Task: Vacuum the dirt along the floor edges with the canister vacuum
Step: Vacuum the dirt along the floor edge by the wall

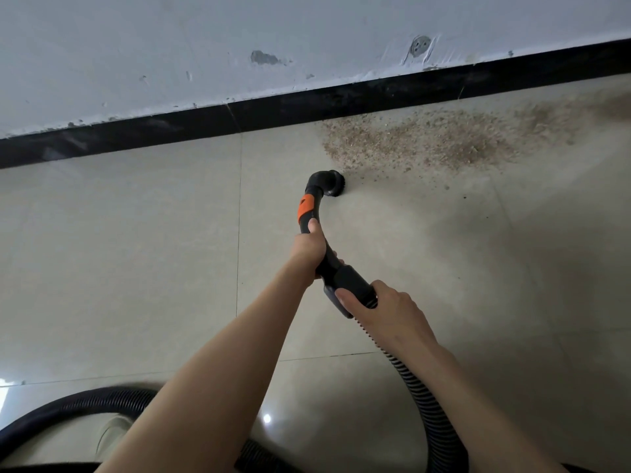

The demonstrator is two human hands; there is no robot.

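Ribbed hose point(415, 387), probably light and floppy, trails behind the right hand point(389, 310) clasping its cuff; left hand point(309, 245) wraps the stiff wand point(309, 213) (best steering hold). Brush nozzle point(330, 184) ahead, just short of the sawdust point(420, 139).

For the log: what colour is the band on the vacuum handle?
Orange band, head view.

Bare floor point(119, 250) lies open left and right of each grip; ahead, the baseboard point(136, 136) and wall point(170, 46) block passage.
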